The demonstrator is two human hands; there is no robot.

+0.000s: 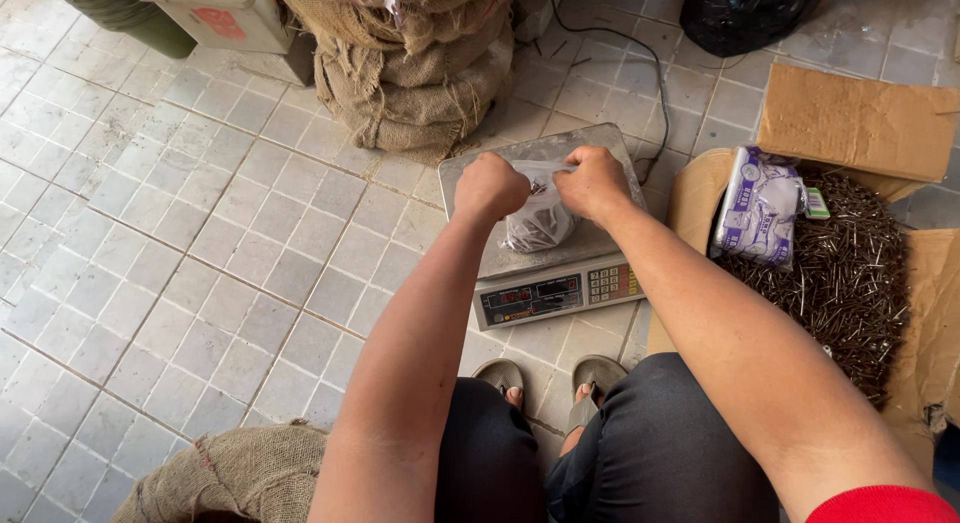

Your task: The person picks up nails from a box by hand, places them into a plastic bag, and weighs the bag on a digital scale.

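My left hand point(489, 186) and right hand point(592, 181) are both clamped on the neck of a clear plastic bag point(540, 221) of dark nails, which rests on the platform of the digital scale point(590, 251) beside the open cardboard box point(700, 198) of loose nails.

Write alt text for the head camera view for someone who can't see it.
Both hands, left hand and right hand, grip the top of a clear plastic bag of dark nails on a digital scale. An open cardboard box of loose nails sits right.
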